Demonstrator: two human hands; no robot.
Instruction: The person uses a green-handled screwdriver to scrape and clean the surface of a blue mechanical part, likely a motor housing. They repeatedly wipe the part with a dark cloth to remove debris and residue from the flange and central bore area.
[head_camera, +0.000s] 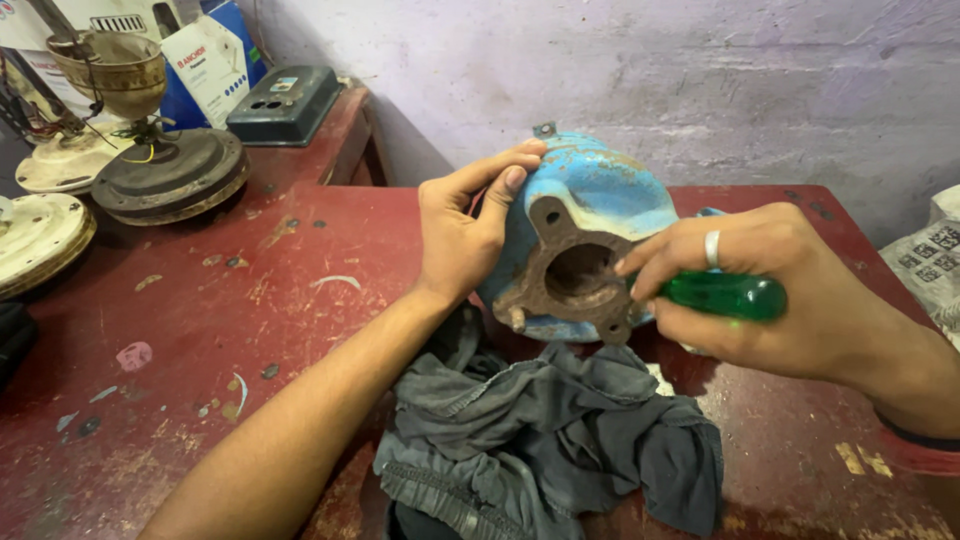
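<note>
A worn blue metal housing (600, 185) with a rusty three-lobed flange and a round hole stands on edge on the red table (250, 300). My left hand (465, 225) grips its upper left rim, thumb on the blue shell. My right hand (760, 290), a ring on one finger, holds a screwdriver by its green translucent handle (725, 296), with the fingers pointing at the flange's right side. The screwdriver's shaft is hidden behind my fingers. A crumpled grey cloth (540, 430) lies under and in front of the housing.
Round ceiling-fan motor parts (165, 170) and a cream disc (35, 240) sit at the back left. A dark switch box (285, 100) rests on a raised ledge beside a blue-and-white carton (210, 65). A lilac wall runs behind. A printed bag (925, 265) lies at the right edge.
</note>
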